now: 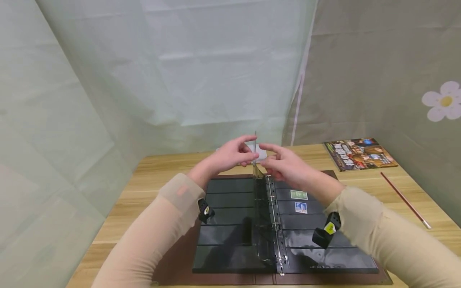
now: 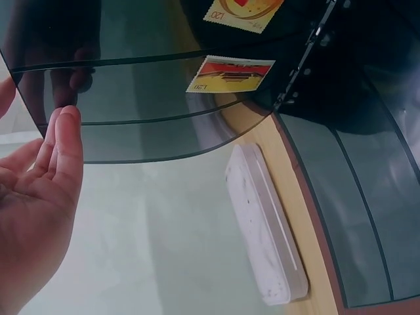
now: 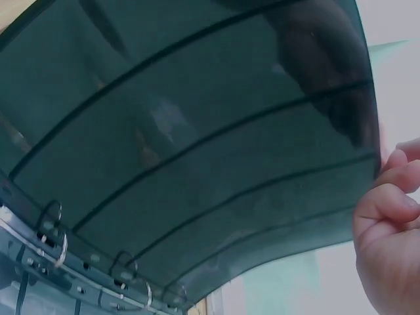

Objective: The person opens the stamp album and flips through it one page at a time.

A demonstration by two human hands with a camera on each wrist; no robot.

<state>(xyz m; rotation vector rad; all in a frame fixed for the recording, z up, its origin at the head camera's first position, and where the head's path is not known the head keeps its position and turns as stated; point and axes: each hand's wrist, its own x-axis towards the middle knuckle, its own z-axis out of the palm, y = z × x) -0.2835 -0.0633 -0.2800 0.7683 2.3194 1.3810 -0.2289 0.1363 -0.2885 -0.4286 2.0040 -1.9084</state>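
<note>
Page (image 1: 264,232) stands upright beside the rings (image 1: 275,226) of the open album (image 1: 180,258), near side of the table (image 1: 124,192); we read a page turn in hand, next move calling for light control of its free edge. Left hand (image 1: 232,155) is part-open, fingers touching the page; right hand (image 1: 288,166) half-curled at its right. We can't tell whether either pinches.

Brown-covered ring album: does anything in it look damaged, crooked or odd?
Nothing plainly stands out. The upright, flexible dark page curves, as a lifted sheet would; the rectangular green stamp and rectangular blue stamp on the right-hand page show no visible damage.
</note>
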